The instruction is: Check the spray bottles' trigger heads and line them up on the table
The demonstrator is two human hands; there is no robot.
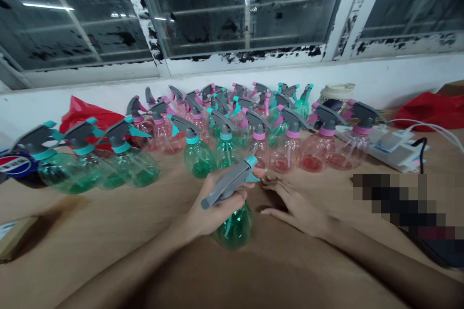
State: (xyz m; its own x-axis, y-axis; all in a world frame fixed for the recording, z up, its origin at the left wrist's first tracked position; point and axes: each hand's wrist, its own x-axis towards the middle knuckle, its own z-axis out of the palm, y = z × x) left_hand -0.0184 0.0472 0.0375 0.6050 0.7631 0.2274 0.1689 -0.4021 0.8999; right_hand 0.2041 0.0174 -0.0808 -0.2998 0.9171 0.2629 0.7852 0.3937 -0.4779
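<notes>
My left hand (212,210) is wrapped around the neck of a green spray bottle (235,229), just under its grey head with a turquoise nozzle and trigger. To the right of it, my right hand (299,205) rests low over the tabletop with fingers stretched out and nothing in them. Behind both hands runs a row of clear round spray bottles: a green one (199,159) with a turquoise collar and a pink one (284,154) with a pink collar among them. Three more green bottles, one of them a green bottle (139,169), stand at the left.
More spray bottles crowd toward the wall under the windows. A red plastic bag (87,111) lies behind the left bottles, another red bag (431,111) at the far right. A white power strip (391,147) with cables sits at right; a small box (16,239) lies front left.
</notes>
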